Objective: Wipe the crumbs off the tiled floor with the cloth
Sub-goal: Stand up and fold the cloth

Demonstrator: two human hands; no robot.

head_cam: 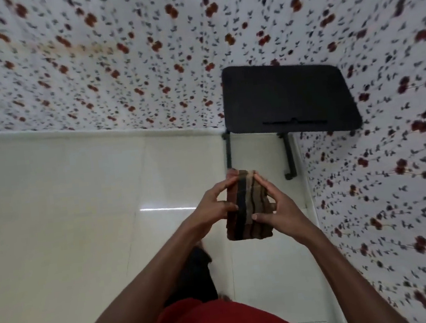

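A person stood over a pale tiled floor, holding a folded striped cloth in mid-air in front of their body. The cloth, banded in brown, black and tan, had its long axis pointing away from the person, its stripes running the same way. The left hand gripped its left edge and the right hand its right edge, fingers and thumbs pinching the folds. A black laptop table stood beyond, against floral-print fabric.
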